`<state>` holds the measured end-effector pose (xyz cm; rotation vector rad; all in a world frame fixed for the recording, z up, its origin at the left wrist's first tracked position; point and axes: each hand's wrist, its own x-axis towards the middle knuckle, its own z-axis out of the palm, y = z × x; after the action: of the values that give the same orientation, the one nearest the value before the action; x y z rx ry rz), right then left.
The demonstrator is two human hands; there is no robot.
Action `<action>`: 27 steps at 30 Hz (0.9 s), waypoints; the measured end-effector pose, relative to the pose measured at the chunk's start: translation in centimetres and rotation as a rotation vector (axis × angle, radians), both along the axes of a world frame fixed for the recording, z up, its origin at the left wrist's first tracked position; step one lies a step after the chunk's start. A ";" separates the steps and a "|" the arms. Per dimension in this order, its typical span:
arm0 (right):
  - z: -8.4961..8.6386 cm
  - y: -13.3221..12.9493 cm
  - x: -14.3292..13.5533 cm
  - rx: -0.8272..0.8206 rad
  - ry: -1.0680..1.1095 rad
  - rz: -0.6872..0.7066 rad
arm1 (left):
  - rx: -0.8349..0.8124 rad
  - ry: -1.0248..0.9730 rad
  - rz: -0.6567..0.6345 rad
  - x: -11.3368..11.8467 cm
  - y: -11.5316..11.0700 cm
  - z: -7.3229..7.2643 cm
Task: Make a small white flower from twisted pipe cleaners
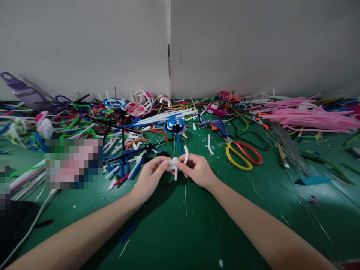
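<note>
Between my two hands is a small white pipe cleaner piece [174, 163], bent into a rounded shape with loose ends. One end curves up by the right fingers and another hangs down in the middle. My left hand [153, 172] pinches its left side between thumb and fingers. On the other side, my right hand [197, 169] pinches it the same way. Just beyond the hands lies a blue and white coiled pipe cleaner piece [174, 125] with a black part and a blue stem.
Scissors [244, 155] with yellow and red handles and a blue glue gun [216, 126] lie right of centre. Pink pipe cleaners [309, 114] are heaped at the right. Cut pieces [132, 159] litter the left. A purple bottle [26, 93] leans against the grey wall [84, 45].
</note>
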<state>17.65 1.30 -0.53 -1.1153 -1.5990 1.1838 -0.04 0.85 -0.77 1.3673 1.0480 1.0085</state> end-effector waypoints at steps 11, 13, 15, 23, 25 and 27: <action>-0.3 -0.1 -0.1 0.614 -0.067 -0.016 | 0.107 -0.052 0.077 -0.1 -0.1 0.0; -0.4 -0.1 0.0 0.684 -0.099 -0.037 | 0.107 -0.035 0.106 0.0 -0.1 0.0; -0.4 -0.1 0.1 0.723 -0.133 -0.059 | 0.094 -0.026 0.105 0.1 -0.1 0.1; -0.6 0.0 0.1 0.760 -0.170 -0.061 | 0.030 -0.038 0.023 0.0 -0.1 0.1; -0.6 0.0 0.0 0.758 -0.186 -0.051 | 0.033 -0.039 0.048 0.0 -0.1 -0.1; -0.6 0.0 0.0 0.746 -0.211 -0.040 | 0.042 -0.047 0.075 -0.1 0.0 -0.2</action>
<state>17.63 1.30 -1.11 -0.7780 -1.9307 0.3664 -0.10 0.90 -1.00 1.3403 1.0549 1.1177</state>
